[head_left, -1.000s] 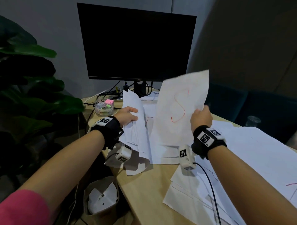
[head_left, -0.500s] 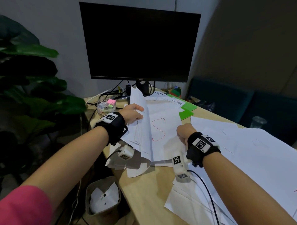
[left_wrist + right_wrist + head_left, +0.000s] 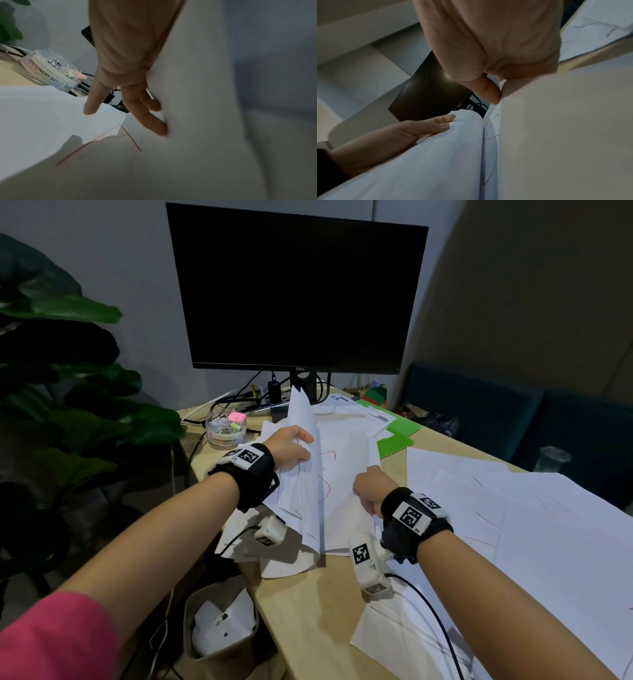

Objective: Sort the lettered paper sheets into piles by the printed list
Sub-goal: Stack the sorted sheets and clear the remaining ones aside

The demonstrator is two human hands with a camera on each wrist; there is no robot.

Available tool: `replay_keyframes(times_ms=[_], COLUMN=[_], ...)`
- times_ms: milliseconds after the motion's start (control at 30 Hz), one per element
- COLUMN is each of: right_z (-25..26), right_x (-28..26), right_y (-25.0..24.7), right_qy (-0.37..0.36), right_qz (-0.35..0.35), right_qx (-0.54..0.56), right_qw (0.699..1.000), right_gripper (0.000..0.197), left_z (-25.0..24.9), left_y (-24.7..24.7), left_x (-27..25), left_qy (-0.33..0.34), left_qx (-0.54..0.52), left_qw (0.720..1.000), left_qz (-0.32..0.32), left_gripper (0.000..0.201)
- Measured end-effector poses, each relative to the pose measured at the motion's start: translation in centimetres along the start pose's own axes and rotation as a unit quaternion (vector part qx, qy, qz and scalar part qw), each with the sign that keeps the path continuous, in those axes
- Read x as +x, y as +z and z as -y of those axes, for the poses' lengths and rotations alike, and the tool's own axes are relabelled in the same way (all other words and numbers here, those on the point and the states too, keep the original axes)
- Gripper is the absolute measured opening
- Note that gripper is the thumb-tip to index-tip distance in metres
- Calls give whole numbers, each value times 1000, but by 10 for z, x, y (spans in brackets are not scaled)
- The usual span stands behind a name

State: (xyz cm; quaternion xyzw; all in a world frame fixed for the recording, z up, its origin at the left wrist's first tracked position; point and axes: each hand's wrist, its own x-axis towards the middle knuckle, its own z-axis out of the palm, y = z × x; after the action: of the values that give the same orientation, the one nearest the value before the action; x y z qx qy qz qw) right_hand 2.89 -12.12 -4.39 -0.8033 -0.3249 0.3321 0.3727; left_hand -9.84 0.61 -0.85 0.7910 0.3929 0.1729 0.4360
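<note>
My left hand (image 3: 291,448) grips a lifted bundle of white sheets (image 3: 303,426) and holds it tilted up off the left pile (image 3: 294,529); its fingers (image 3: 154,121) lie against the raised paper. Under that bundle lies a sheet with a red S (image 3: 342,470), partly covered. My right hand (image 3: 371,489) pinches this sheet at its near right edge, thumb (image 3: 489,92) on the paper. A printed sheet (image 3: 363,410) lies behind the pile, by the monitor foot.
A dark monitor (image 3: 298,289) stands at the back. A clear stationery tub (image 3: 226,428) sits left of the pile, green folders (image 3: 394,436) to its right. More sheets (image 3: 513,525) spread over the right of the desk. A bin (image 3: 219,621) and a plant (image 3: 68,405) stand left.
My right hand has brought the S sheet down from the air and slid it onto the left pile under the lifted bundle. The left hand has stayed holding the bundle up.
</note>
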Motion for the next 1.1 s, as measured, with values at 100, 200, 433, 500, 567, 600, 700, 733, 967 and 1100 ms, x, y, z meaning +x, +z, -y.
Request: replay_keyframes(times_ms=[100,200,433,500,567,600,700,733,967,1100], right_z=[-1,2,10,11,11,10,0,-4,-11,-12], right_x=[-10,-22,-43,-44,-44,-39,-19,-13,-6,-1], right_y=[-4,-11,-6,-5,-5,-6,-11,-13,-30,-23], right_qy=[-7,-42,-65,-73,-74,-71,-25,5,131,101], right_qz=[-12,72,216,219,197,161,16,-18,-68,-98], right_qx=[19,-29,-80,-85,-82,-74,-73,-51,135,110], right_qw=[1000,996,971,969,974,982,997,999,980,984], right_gripper=[57,62,73,67,53,47,35,32,14,17], left_z=[6,8,1,4,8,10,13,15,57,49], left_y=[12,27,39,37,32,29,13,6,-23,-19], left_x=[1,4,5,5,5,4,3,4,18,10], left_qy=[3,-15,-59,-50,-48,-48,-45,-45,-70,-71], left_qx=[-3,-19,-124,-80,-48,-44,-38,-48,-123,-148], left_qw=[1000,1000,990,995,997,997,997,997,990,986], left_qz=[6,11,-26,-24,-33,-34,-42,-42,-28,-36], left_gripper=[27,29,38,19,29,31,29,25,5,9])
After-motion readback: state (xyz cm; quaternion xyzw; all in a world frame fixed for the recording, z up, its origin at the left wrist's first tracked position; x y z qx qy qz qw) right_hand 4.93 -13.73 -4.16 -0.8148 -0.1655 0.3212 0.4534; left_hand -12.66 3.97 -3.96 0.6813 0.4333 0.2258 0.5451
